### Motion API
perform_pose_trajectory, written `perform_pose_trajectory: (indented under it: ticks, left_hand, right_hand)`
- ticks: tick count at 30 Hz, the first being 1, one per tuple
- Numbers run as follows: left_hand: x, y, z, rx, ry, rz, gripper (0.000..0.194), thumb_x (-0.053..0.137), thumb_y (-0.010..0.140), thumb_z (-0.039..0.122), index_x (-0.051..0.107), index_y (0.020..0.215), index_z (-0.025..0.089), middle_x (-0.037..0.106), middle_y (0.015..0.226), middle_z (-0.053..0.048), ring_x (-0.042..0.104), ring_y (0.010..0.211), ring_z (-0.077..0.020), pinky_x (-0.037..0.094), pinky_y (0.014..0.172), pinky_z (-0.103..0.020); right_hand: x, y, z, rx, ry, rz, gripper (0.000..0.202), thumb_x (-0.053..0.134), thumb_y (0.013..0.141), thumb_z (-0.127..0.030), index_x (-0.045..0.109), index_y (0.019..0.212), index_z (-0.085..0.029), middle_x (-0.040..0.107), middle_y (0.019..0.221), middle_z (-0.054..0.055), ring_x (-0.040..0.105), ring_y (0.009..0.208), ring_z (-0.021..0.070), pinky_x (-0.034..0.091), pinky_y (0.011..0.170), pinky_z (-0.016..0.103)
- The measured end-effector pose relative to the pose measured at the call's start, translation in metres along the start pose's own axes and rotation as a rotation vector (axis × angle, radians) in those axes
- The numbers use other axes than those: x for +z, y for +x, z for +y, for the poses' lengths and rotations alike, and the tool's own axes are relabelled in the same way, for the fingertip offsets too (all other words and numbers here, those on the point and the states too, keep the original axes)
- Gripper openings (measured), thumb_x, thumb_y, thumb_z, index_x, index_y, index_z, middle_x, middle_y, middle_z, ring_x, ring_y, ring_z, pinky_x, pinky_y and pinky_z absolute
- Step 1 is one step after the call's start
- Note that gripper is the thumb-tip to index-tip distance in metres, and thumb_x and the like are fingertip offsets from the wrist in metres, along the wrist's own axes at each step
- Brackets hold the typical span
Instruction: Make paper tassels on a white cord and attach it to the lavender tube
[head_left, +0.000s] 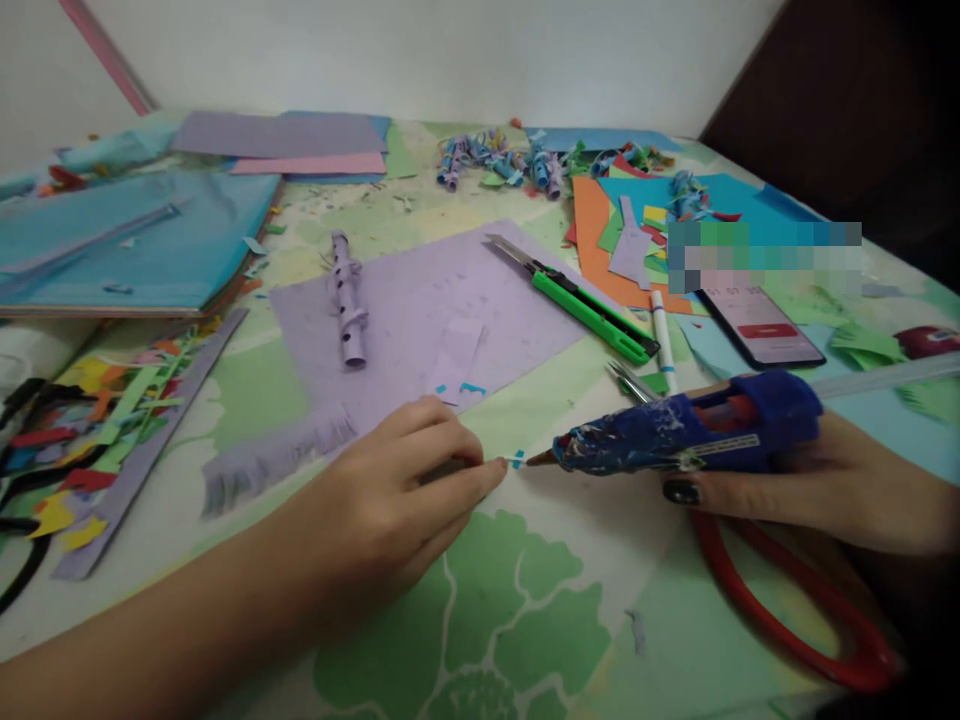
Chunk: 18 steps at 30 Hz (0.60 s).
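My left hand point(420, 490) reaches in from the lower left, its fingers pinched on a tiny blue and white paper piece point(517, 459). My right hand point(810, 485) is wrapped round a dark blue glue gun point(675, 430), with a clear glue stick in its back end. The gun's nozzle points left and meets the paper piece or is very close to it. Beyond my left hand, small blue paper bits point(472, 389) lie on a lilac sheet point(405, 300). A lilac paper tube with dark holes point(349, 305) stands or lies on that sheet.
A green cutter point(592, 315), a white marker point(663, 340) and a phone point(765, 325) lie beyond my right hand. Red-handled scissors point(795, 610) are below it. Paper scraps point(105, 420) and blue sheets point(135, 250) are at left; curled paper pieces point(502, 160) at the back.
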<state>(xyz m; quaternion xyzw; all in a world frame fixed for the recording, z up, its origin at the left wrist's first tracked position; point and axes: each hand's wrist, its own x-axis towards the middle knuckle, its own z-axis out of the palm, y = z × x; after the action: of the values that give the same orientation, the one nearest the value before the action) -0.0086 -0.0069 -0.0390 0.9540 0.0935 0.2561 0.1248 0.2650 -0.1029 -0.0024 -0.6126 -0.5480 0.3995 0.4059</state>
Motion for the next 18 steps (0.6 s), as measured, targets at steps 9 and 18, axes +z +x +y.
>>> perform_pose_trajectory:
  ticks: [9,18]
  left_hand:
    - [0.0039,0.0022,0.0027,-0.013,-0.005,-0.074,0.022,0.047,0.090,0.009,0.065,0.103,0.012,0.057,0.085,-0.010,0.051,0.079,-0.0185,0.047,0.067,-0.031]
    - [0.0077,-0.0016,0.0011,-0.039,-0.017,-0.062,0.024,0.045,0.090,0.008,0.063,0.104,0.015,0.055,0.089,-0.009,0.050,0.083,-0.0187,0.046,0.069,-0.031]
  right_hand:
    - [0.0056,0.0017,0.0000,0.031,0.004,-0.237,0.018,0.069,0.077,-0.022,0.076,0.092,-0.027,0.074,0.080,0.000,0.069,0.076,0.0211,0.061,0.065,0.028]
    - [0.0103,0.0032,-0.0027,0.012,-0.008,-0.093,0.022,0.076,0.066,-0.016,0.078,0.086,-0.025,0.076,0.085,0.001,0.070,0.078,0.0231,0.062,0.065,0.029]
